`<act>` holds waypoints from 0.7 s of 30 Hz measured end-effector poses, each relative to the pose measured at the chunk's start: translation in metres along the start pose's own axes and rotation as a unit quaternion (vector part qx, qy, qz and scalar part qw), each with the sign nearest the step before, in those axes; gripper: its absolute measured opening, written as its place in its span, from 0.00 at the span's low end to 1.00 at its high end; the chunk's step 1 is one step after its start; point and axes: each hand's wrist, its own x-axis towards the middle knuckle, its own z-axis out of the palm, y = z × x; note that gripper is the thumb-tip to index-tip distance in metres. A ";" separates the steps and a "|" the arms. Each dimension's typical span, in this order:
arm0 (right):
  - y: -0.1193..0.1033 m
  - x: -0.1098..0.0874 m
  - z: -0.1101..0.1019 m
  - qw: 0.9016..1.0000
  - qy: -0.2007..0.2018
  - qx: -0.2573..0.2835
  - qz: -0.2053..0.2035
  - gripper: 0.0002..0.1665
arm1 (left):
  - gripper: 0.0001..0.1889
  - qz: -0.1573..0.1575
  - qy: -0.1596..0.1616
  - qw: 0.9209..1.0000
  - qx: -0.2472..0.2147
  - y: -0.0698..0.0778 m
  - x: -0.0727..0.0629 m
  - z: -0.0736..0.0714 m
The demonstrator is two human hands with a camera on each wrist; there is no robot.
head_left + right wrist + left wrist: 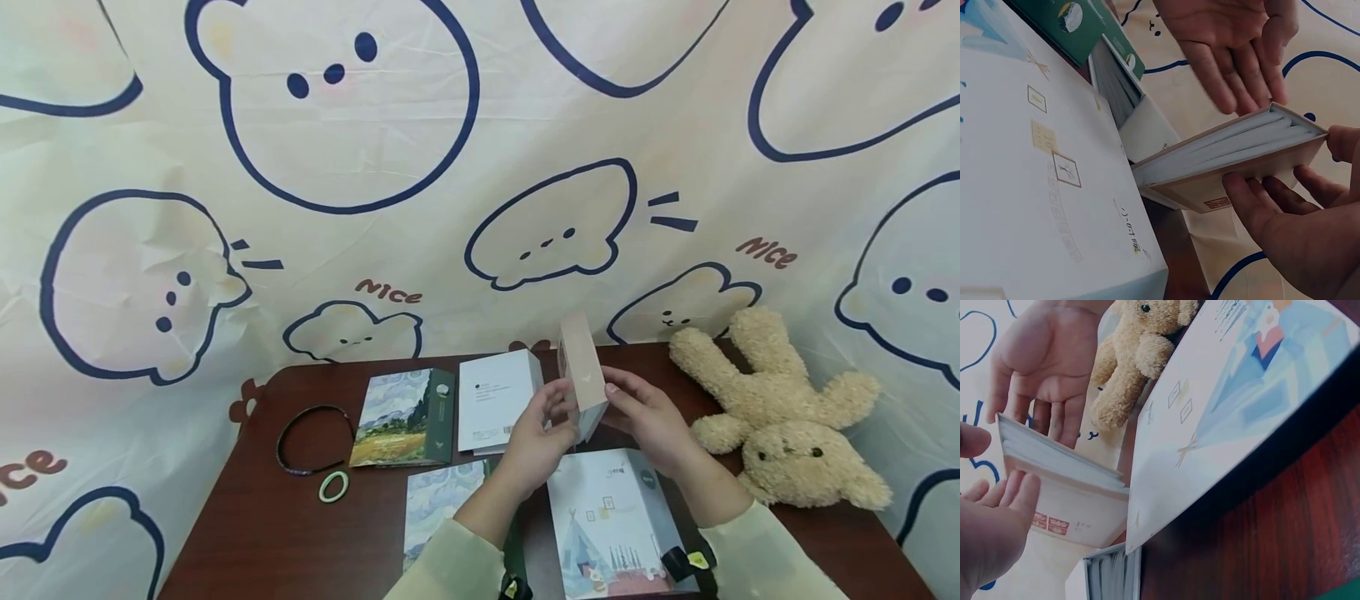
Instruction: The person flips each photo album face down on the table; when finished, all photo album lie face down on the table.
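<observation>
A beige hardcover book stands upright between my hands, raised over the back of the table. My right hand pinches it: in the right wrist view the thumb is at the spine corner and the fingers lie against the cover. White page edges face that camera. On the opposite side, my left hand has its fingers extended, their tips right at the other cover, and its thumb apart from them. Just below the hands lies a thick white box with a tent drawing.
Left of the hands are a white book, a landscape-covered book with green spine, and a similar one partly under my left sleeve. A black loop and pale green ring lie farther left. A teddy bear lies right.
</observation>
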 end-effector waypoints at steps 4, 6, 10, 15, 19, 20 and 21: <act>-0.002 -0.002 -0.003 1.000 0.006 -0.012 -0.008 0.36 | 0.32 -0.020 -0.005 1.000 0.007 -0.002 -0.001 0.005; -0.003 -0.004 -0.005 1.000 0.010 -0.018 -0.010 0.36 | 0.32 -0.033 -0.006 0.999 0.011 -0.003 -0.002 0.007; -0.005 -0.005 -0.011 0.999 0.018 -0.026 -0.013 0.37 | 0.31 -0.048 -0.014 0.999 0.017 -0.007 -0.004 0.013; -0.003 -0.007 -0.018 0.999 0.029 -0.038 -0.011 0.39 | 0.31 -0.052 -0.025 0.998 0.018 -0.013 -0.006 0.017; 0.002 -0.009 -0.023 0.998 0.042 -0.049 -0.007 0.40 | 0.32 -0.067 -0.027 0.996 0.051 -0.018 -0.007 0.019; 0.003 -0.009 -0.024 0.998 0.044 -0.051 -0.006 0.40 | 0.32 -0.072 -0.026 0.995 0.062 -0.019 -0.008 0.019; 0.004 -0.010 -0.025 0.997 0.048 -0.053 -0.006 0.40 | 0.33 -0.078 -0.025 0.994 0.075 -0.021 -0.008 0.020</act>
